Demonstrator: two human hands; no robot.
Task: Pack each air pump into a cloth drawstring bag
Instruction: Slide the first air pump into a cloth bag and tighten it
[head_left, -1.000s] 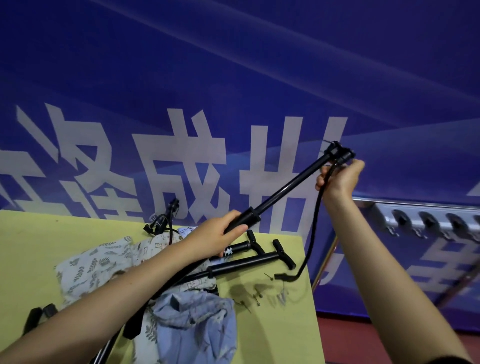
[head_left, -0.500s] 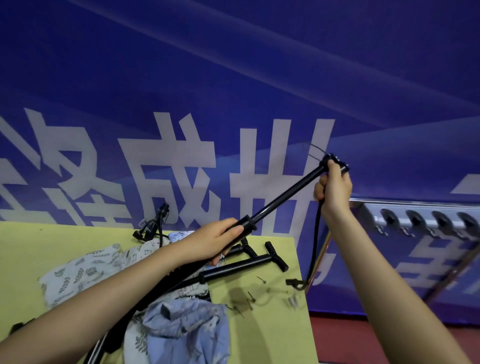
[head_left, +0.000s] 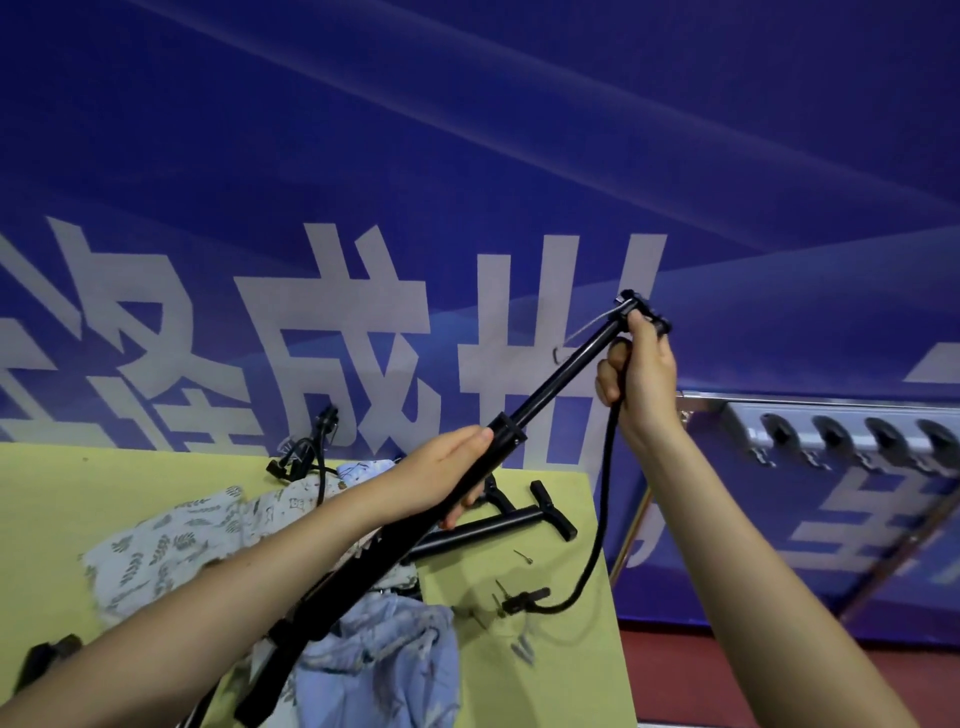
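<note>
I hold a long black air pump (head_left: 550, 387) slanted up to the right above the yellow table (head_left: 561, 665). My left hand (head_left: 447, 478) grips its barrel just below the collar. My right hand (head_left: 639, 379) is closed around the pump's upper end and its black hose (head_left: 602, 514), which hangs down to a nozzle lying on the table. A white leaf-print cloth bag (head_left: 171, 551) and a light blue cloth bag (head_left: 384, 670) lie under my left arm. Another black pump (head_left: 498, 525) lies flat on the table.
A further pump with coiled hose (head_left: 306, 452) lies at the table's far edge. Small metal needles (head_left: 524, 556) are scattered near the right edge. A blue banner wall with white characters stands behind. A grey metal rack (head_left: 831, 431) is off the table's right side.
My right hand has shifted its grip at the pump's top end and gathered the hose. The hose nozzle now rests further in on the table. The view has drifted slightly.
</note>
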